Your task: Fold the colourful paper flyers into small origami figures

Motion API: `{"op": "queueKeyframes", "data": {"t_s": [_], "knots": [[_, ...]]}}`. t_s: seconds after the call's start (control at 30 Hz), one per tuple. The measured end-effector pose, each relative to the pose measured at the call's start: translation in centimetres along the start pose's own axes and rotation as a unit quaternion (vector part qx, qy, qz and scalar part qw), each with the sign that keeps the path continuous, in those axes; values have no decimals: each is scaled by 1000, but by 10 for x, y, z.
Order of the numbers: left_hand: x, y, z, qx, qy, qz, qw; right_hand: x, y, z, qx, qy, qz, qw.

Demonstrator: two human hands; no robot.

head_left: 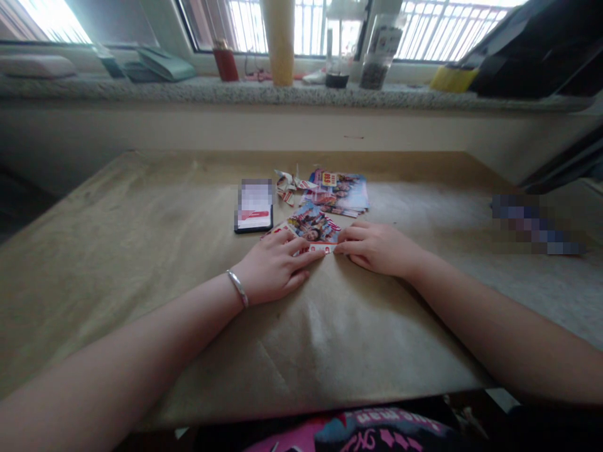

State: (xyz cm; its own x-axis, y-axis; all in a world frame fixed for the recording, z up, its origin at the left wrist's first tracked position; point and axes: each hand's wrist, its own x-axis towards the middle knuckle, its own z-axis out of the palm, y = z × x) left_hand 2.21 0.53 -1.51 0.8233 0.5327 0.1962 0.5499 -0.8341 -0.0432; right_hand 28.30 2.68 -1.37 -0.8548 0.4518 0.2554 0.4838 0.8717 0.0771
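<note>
A colourful printed paper sheet (315, 227) lies on the brown paper-covered table (141, 251). My left hand (273, 267), with a silver bracelet at the wrist, lies flat on the sheet's near left corner, fingers stretched out. My right hand (377, 247) presses its fingertips on the sheet's near edge, fingers together and extended. Behind the sheet lies a stack of similar printed sheets (342, 194), with folded paper scraps (287, 186) to its left.
A phone (254, 206) lies screen up left of the sheet. A blurred object (537, 225) rests at the table's right. The window sill behind holds a red cup (226, 64), a yellow cylinder (280, 41), bottles and green boxes.
</note>
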Motion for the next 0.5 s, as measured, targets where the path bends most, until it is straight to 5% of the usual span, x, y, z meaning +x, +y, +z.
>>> {"op": "queueKeyframes", "data": {"t_s": [0.5], "knots": [[0, 1, -1, 1, -27, -8, 1000, -12, 9, -6, -27, -19, 31, 999]]}}
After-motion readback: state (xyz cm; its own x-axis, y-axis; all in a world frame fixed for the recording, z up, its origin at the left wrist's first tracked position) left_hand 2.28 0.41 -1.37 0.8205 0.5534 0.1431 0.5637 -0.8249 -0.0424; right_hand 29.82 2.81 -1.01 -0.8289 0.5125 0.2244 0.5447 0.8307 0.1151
